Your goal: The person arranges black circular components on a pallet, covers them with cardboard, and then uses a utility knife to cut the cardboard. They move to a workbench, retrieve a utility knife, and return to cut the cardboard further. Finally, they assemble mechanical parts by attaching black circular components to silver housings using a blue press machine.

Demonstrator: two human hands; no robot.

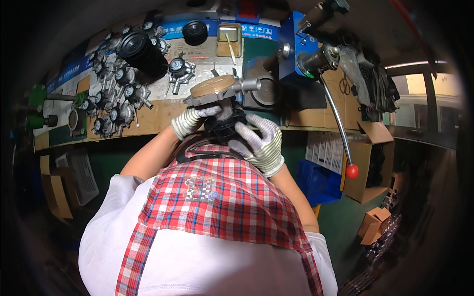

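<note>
Close to my body, at the bench's front edge, I hold a metal water pump (236, 90) with a pipe stub pointing right. A round tan face (212, 86) tops it, and a black pulley (224, 126) is at its lower end. My left hand (190, 122), in a striped knit glove, is closed round the left side of the pump below its housing. My right hand (261, 142), gloved alike, has its fingers bent against the right side of the pulley. The fingertips behind the pump are partly hidden.
Several metal pumps (121, 76) cover the bench's left side, with a stack of black pulleys (143, 53) among them. A single pulley (195, 31) and a tray with a brush (229, 39) lie behind. At right stands a blue press (298, 54); its red-knobbed lever (338, 123) hangs past the bench edge.
</note>
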